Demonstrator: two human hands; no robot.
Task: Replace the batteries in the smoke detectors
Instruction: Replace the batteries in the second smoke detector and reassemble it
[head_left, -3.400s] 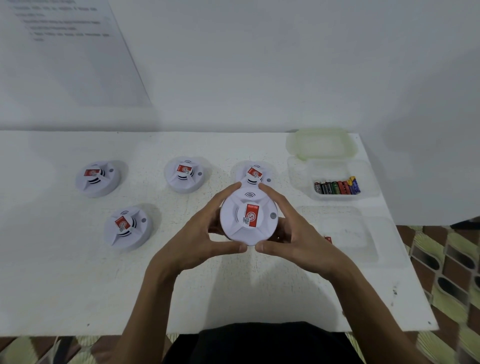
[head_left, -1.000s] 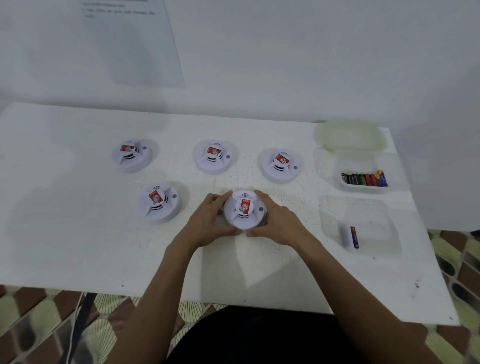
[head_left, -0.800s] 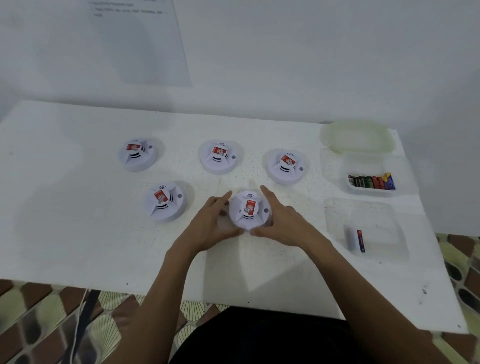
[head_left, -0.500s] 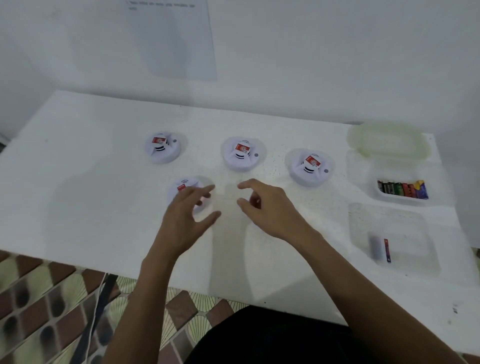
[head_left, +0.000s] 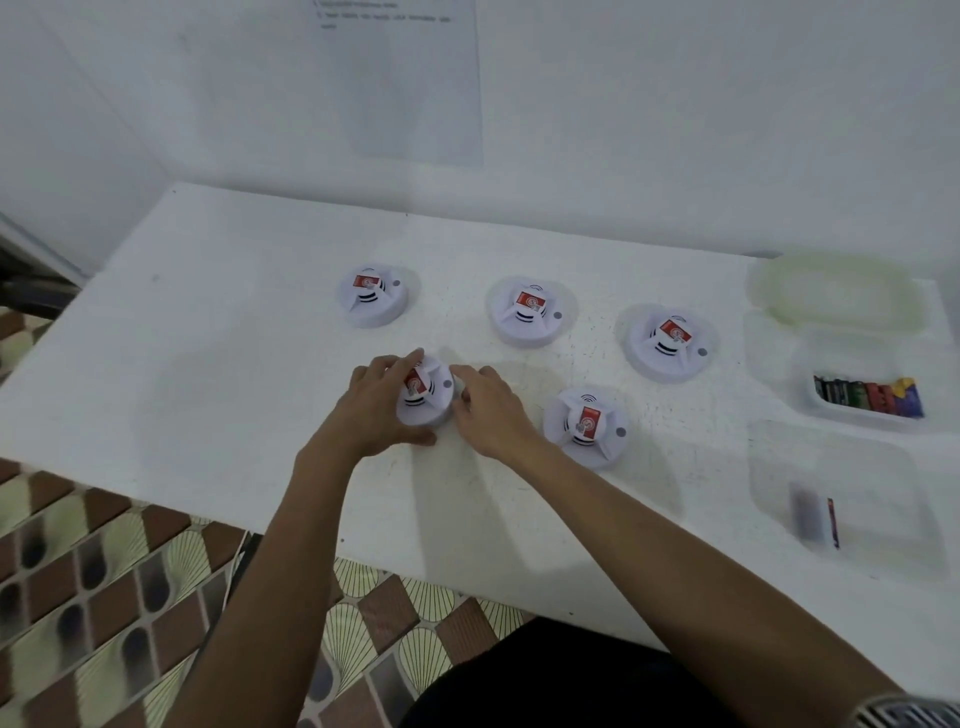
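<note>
Left hand (head_left: 371, 410): fingers curled round a round white red-labelled smoke detector (head_left: 435, 399).
Right hand (head_left: 491, 413): grips its right rim.
Surface: white speckled table (head_left: 234, 364); white wall (head_left: 675, 130) behind.

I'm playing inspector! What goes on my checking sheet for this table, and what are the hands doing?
Surface: white table, speckled with small dark marks.
Job's things: held detector. Resting flat are the back-left detector, back-middle detector, back-right detector and near-right detector. Batteries lie in a clear tub; one blurred battery lies in a near tray.
Clutter: pale green lid behind the tub.
Grippers: left hand and right hand grip the held detector from either side.
Cables: nothing seen.
Surroundings: white wall, paper sheet, patterned tile floor.
</note>
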